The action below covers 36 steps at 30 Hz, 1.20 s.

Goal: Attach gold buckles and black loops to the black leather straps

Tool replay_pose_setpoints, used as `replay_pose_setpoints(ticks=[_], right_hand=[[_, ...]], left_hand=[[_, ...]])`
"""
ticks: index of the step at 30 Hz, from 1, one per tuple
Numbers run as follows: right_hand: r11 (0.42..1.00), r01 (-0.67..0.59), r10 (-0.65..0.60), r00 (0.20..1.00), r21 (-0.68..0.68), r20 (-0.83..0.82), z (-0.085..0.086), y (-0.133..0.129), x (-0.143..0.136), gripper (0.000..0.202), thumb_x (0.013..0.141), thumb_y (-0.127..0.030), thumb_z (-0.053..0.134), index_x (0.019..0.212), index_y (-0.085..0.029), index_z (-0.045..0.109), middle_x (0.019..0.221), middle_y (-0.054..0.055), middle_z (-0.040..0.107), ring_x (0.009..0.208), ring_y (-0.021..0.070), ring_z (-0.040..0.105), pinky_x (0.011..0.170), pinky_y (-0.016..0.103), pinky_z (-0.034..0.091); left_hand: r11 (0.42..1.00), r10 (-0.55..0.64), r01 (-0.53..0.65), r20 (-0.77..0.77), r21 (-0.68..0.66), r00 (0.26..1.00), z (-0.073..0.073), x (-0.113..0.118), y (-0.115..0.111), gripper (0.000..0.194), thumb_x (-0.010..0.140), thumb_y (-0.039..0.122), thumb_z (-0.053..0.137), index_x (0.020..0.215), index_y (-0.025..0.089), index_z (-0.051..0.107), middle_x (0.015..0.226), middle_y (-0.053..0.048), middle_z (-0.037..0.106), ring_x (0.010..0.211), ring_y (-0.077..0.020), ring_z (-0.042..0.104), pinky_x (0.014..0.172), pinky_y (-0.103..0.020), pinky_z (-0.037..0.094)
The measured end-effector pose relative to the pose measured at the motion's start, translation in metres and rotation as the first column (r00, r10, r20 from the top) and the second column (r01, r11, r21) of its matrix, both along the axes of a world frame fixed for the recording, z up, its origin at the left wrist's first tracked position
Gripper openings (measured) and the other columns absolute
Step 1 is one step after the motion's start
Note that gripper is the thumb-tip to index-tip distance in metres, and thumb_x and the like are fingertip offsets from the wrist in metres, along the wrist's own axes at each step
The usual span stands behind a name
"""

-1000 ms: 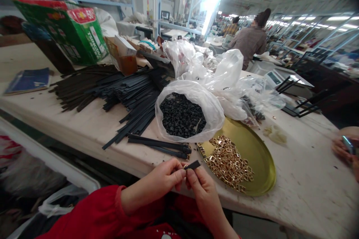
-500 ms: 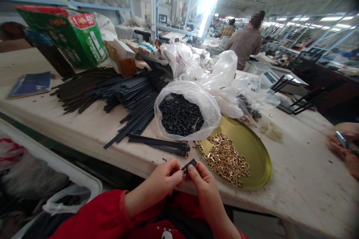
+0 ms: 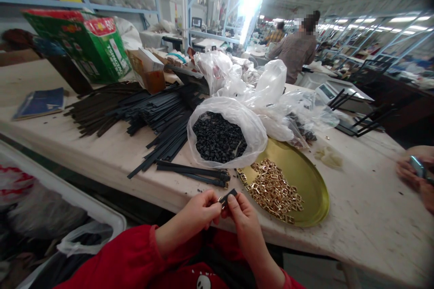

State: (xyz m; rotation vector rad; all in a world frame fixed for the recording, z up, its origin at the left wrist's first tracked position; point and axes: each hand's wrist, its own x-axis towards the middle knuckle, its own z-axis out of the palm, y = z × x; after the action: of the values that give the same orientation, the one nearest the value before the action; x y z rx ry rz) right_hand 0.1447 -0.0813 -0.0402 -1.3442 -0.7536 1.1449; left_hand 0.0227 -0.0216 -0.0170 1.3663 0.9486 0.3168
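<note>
Head view | hands (image 3: 204,210) closed, pinching black strap (image 3: 228,196) | plastic bag (image 3: 255,140), gold tray (image 3: 313,189) just beyond

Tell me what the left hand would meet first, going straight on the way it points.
Past the black strap piece held between the hands, the right hand looks first in line, though exact depth is unclear.

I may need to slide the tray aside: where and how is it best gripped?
Likely the right rim of the gold tray, coming from the right: that side is bare and its lip raised, while the buckles heap toward the left.
</note>
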Motion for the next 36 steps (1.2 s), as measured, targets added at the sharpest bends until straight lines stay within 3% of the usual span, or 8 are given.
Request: replay_pose_setpoints(ticks=[4, 7, 12, 16, 22, 26, 32, 36], right_hand=[[0.986, -0.165, 0.158, 0.958, -0.011, -0.238, 0.002, -0.001, 0.006, 0.029, 0.074, -0.037, 0.065, 0.093, -0.018, 0.056, 0.074, -0.002, 0.06, 0.061, 0.0103, 0.054, 0.061, 0.025, 0.043], [0.977, -0.213, 0.208, 0.935, 0.014, -0.286, 0.005, -0.001, 0.006, 0.027, 0.072, -0.032, 0.068, 0.091, -0.016, 0.058, 0.075, -0.002, 0.061, 0.061, 0.0092, 0.053, 0.061, 0.023, 0.042], [0.978, -0.208, 0.186, 0.928, -0.033, -0.322, 0.007, 0.0, 0.001, 0.033, 0.06, -0.034, 0.077, 0.078, -0.018, 0.054, 0.061, -0.005, 0.058, 0.053, 0.0087, 0.052, 0.054, 0.021, 0.041], [0.983, -0.15, 0.104, 0.925, -0.101, -0.364, 0.009, -0.001, 0.005, 0.03, 0.062, -0.032, 0.076, 0.071, -0.019, 0.049, 0.052, -0.008, 0.053, 0.048, 0.0056, 0.047, 0.051, 0.018, 0.038], [0.952, -0.291, 0.202, 0.836, -0.099, -0.51, 0.009, -0.005, 0.006, 0.036, 0.06, -0.03, 0.077, 0.085, -0.018, 0.053, 0.062, -0.005, 0.059, 0.053, 0.0082, 0.053, 0.055, 0.021, 0.04], [0.969, -0.218, 0.141, 0.872, -0.114, -0.468, 0.006, -0.006, 0.0, 0.031, 0.059, -0.025, 0.077, 0.076, -0.017, 0.053, 0.056, -0.006, 0.057, 0.048, 0.0065, 0.049, 0.049, 0.018, 0.037], [0.98, -0.127, -0.001, 0.77, -0.155, -0.639, 0.01, -0.012, 0.01, 0.028, 0.056, -0.018, 0.076, 0.075, -0.018, 0.056, 0.06, -0.006, 0.056, 0.048, 0.0063, 0.05, 0.046, 0.017, 0.041], [0.988, -0.036, -0.073, 0.737, -0.147, -0.672, 0.007, -0.02, 0.031, 0.026, 0.056, -0.015, 0.076, 0.075, -0.018, 0.059, 0.066, -0.004, 0.059, 0.05, 0.0063, 0.052, 0.046, 0.016, 0.044]], left_hand=[[0.981, -0.126, 0.118, 0.042, 0.156, 0.991, 0.009, -0.007, 0.0, 0.01, 0.073, 0.022, 0.044, 0.075, 0.016, 0.051, 0.07, 0.003, 0.055, 0.062, -0.0104, 0.049, 0.054, -0.019, 0.039], [0.972, -0.171, 0.17, -0.01, 0.16, 0.985, 0.018, -0.01, 0.0, 0.011, 0.073, 0.019, 0.041, 0.075, 0.016, 0.051, 0.07, 0.003, 0.054, 0.062, -0.0109, 0.049, 0.053, -0.02, 0.038], [0.927, -0.228, 0.267, -0.171, 0.264, 0.959, 0.022, -0.013, 0.001, 0.015, 0.076, 0.022, 0.041, 0.069, 0.016, 0.053, 0.063, 0.003, 0.053, 0.057, -0.0116, 0.048, 0.052, -0.02, 0.035], [0.884, -0.279, 0.353, -0.259, 0.305, 0.925, 0.019, -0.018, 0.002, 0.017, 0.075, 0.02, 0.041, 0.073, 0.016, 0.057, 0.068, 0.001, 0.059, 0.063, -0.0134, 0.052, 0.058, -0.021, 0.038], [0.861, -0.313, 0.395, -0.278, 0.32, 0.908, 0.02, -0.024, -0.001, 0.021, 0.079, 0.022, 0.042, 0.082, 0.017, 0.061, 0.08, -0.001, 0.067, 0.071, -0.0148, 0.057, 0.067, -0.021, 0.041], [0.837, -0.278, 0.392, -0.322, 0.382, 0.905, 0.023, -0.026, -0.006, 0.019, 0.077, 0.021, 0.045, 0.082, 0.017, 0.063, 0.082, -0.003, 0.067, 0.073, -0.0161, 0.058, 0.067, -0.021, 0.041], [0.829, -0.274, 0.422, -0.391, 0.367, 0.879, 0.031, -0.035, -0.011, 0.02, 0.078, 0.023, 0.044, 0.074, 0.016, 0.062, 0.068, -0.001, 0.064, 0.059, -0.0148, 0.055, 0.051, -0.021, 0.034], [0.784, -0.216, 0.425, -0.442, 0.452, 0.871, 0.033, -0.043, -0.019, 0.021, 0.081, 0.023, 0.044, 0.08, 0.018, 0.064, 0.075, -0.002, 0.066, 0.067, -0.0161, 0.059, 0.058, -0.021, 0.039]])
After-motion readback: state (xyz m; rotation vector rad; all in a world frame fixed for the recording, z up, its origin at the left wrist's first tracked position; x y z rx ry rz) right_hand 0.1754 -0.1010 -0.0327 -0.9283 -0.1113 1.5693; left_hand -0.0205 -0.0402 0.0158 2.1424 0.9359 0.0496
